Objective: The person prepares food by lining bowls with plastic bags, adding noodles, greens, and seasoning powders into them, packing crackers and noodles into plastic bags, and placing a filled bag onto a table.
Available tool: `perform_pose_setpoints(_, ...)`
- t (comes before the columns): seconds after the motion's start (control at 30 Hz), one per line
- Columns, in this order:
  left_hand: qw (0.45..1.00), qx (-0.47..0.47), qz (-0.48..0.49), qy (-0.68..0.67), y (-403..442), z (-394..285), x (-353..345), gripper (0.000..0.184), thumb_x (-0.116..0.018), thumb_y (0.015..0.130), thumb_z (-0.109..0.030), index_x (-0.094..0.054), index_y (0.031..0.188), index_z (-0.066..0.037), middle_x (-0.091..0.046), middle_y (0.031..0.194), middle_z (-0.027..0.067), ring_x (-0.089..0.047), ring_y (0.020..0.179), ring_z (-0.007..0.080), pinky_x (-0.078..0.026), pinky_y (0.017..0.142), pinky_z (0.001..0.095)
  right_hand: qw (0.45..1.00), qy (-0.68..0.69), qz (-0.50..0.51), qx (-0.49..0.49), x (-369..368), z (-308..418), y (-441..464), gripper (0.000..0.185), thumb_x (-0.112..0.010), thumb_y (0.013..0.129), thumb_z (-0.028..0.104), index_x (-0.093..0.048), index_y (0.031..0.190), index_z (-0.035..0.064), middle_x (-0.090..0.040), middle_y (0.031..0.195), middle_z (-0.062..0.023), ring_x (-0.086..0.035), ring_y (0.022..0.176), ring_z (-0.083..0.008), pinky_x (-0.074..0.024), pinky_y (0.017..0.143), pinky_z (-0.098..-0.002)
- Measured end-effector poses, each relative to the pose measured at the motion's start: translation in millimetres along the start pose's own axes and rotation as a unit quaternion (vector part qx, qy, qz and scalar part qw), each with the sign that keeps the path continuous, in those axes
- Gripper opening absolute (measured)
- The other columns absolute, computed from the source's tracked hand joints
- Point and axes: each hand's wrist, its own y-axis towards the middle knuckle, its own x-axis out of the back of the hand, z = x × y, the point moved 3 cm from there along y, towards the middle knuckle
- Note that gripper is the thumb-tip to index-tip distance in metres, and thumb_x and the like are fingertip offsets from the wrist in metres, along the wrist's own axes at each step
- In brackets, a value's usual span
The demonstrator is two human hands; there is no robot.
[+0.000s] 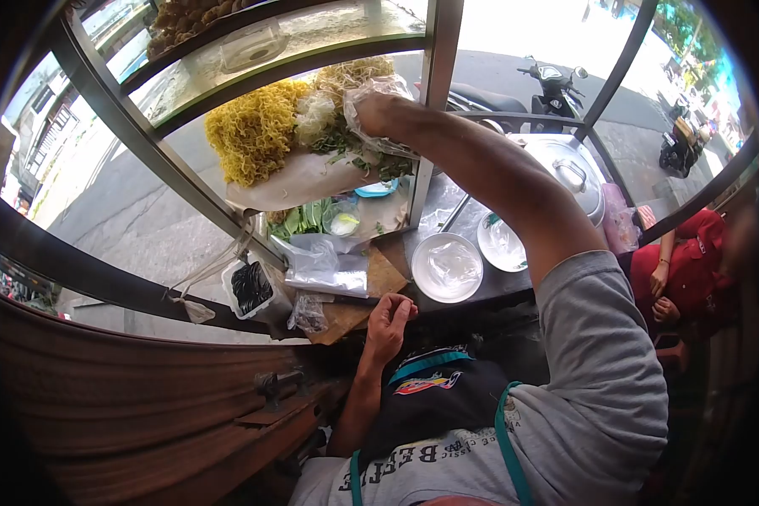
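Note:
My right hand (379, 114) reaches up to the glass case's shelf and is at a clear plastic bag (354, 105), beside the noodles; its fingers are hidden. Curly yellow noodles (257, 126) are heaped to the left, with pale noodles (314, 116) and green leaves (337, 139) between. My left hand (390, 325) hovers in front of the wooden board (385, 268), fingers curled in toward the thumb, with nothing visible in them. Close by are a stack of clear plastic bags (325, 268) and a white bowl (447, 267) lined with clear plastic.
A second plastic-lined bowl (502, 242) and a large lidded pot (569, 169) stand on the right. A white container with black contents (251, 288) is at the left. Metal posts (438, 59) frame the case. A person in red (683, 270) is at the right.

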Motion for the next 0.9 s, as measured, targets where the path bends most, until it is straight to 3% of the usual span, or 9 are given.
perform_pose_setpoints(0.23,0.99,-0.12,-0.05,0.05,44.5,-46.8,4.2,0.011,-0.052,0.101,-0.011,-0.058,0.101,-0.001,-0.063,0.091,0.0048,-0.06,0.087,0.0108,-0.048,0.082,0.0249,0.983,0.132,-0.13,-0.008,55.0,6.3,-13.8,0.066,-0.056,0.083,0.002,-0.035,0.145,0.0022,-0.048,0.139,-0.0276,-0.057,0.119,-0.0367,-0.0488,0.097,-0.0424)
perform_pose_setpoints(0.33,0.969,-0.194,-0.118,0.096,85.6,-98.3,6.8,0.01,-0.052,0.101,-0.009,-0.056,0.104,-0.001,-0.062,0.094,0.0058,-0.06,0.085,0.0114,-0.049,0.082,0.0258,0.941,0.241,-0.236,-0.036,49.0,-3.0,0.9,0.055,-0.062,0.087,0.016,-0.047,0.137,0.0019,-0.056,0.132,-0.023,-0.056,0.123,-0.0338,-0.0459,0.104,-0.0396)
perform_pose_setpoints(0.4,0.947,-0.244,-0.155,0.14,124.2,-125.0,13.2,0.02,-0.057,0.098,-0.013,-0.053,0.112,0.0,-0.062,0.099,0.0078,-0.06,0.085,0.0126,-0.05,0.081,0.0265,0.897,0.341,-0.267,-0.093,46.2,-3.8,-2.1,0.059,-0.065,0.085,0.018,-0.045,0.139,0.0045,-0.054,0.135,-0.0217,-0.054,0.125,-0.0336,-0.0459,0.104,-0.0396)
perform_pose_setpoints(0.47,0.926,-0.25,-0.212,0.186,141.1,-172.9,-0.9,0.033,-0.063,0.096,-0.019,-0.051,0.119,0.0,-0.063,0.101,0.011,-0.061,0.084,0.0142,-0.051,0.077,0.0279,0.857,0.413,-0.263,-0.162,37.7,-6.9,-9.0,0.05,-0.063,0.089,0.025,-0.051,0.135,0.0073,-0.06,0.127,-0.0189,-0.06,0.117,-0.031,-0.0494,0.097,-0.039)
perform_pose_setpoints(0.57,0.893,-0.247,-0.257,0.276,179.9,-197.9,2.3,0.045,-0.066,0.091,-0.026,-0.05,0.126,-0.002,-0.064,0.105,0.0154,-0.065,0.084,0.0213,-0.052,0.073,0.0336,0.746,0.6,-0.266,-0.111,10.5,-15.5,18.4,0.041,-0.055,0.095,0.029,-0.058,0.128,0.0054,-0.066,0.114,-0.0161,-0.065,0.105,-0.0271,-0.0515,0.088,-0.0382)
perform_pose_setpoints(0.6,0.874,-0.249,-0.274,0.315,198.0,-199.0,11.9,0.045,-0.066,0.09,-0.027,-0.052,0.126,-0.003,-0.065,0.103,0.0175,-0.066,0.085,0.0262,-0.052,0.074,0.0376,0.705,0.631,-0.31,-0.092,-11.7,-21.3,51.4,0.035,-0.048,0.098,0.03,-0.064,0.116,0.0045,-0.068,0.101,-0.0134,-0.067,0.091,-0.0247,-0.0516,0.079,-0.0388)
perform_pose_setpoints(0.7,0.878,-0.197,-0.243,0.362,250.7,-187.4,45.8,0.037,-0.064,0.088,-0.03,-0.062,0.114,-0.003,-0.068,0.099,0.0206,-0.068,0.086,0.0355,-0.052,0.076,0.0442,0.714,0.645,-0.271,0.001,-13.1,-12.8,28.2,0.027,-0.05,0.096,0.027,-0.063,0.107,0.0063,-0.067,0.099,-0.0134,-0.065,0.086,-0.0254,-0.0513,0.077,-0.0404)
perform_pose_setpoints(0.8,0.848,-0.183,-0.24,0.435,246.4,-198.5,51.2,0.028,-0.06,0.087,-0.029,-0.067,0.097,-0.003,-0.069,0.093,0.0215,-0.067,0.088,0.0384,-0.051,0.077,0.046,0.712,0.617,-0.333,-0.047,-24.9,-18.1,51.7,0.024,-0.052,0.099,0.03,-0.062,0.105,0.009,-0.063,0.093,-0.0064,-0.059,0.078,-0.0175,-0.049,0.068,-0.033)
perform_pose_setpoints(0.9,0.794,-0.155,-0.236,0.538,235.3,-208.4,55.6,0.025,-0.059,0.085,-0.026,-0.066,0.099,-0.006,-0.07,0.097,0.0207,-0.066,0.092,0.0406,-0.051,0.081,0.0465,0.635,0.67,-0.382,-0.044,-31.8,-31.8,53.4,0.022,-0.055,0.1,0.029,-0.063,0.103,0.0086,-0.062,0.088,-0.0033,-0.057,0.074,-0.0128,-0.0483,0.063,-0.0285)
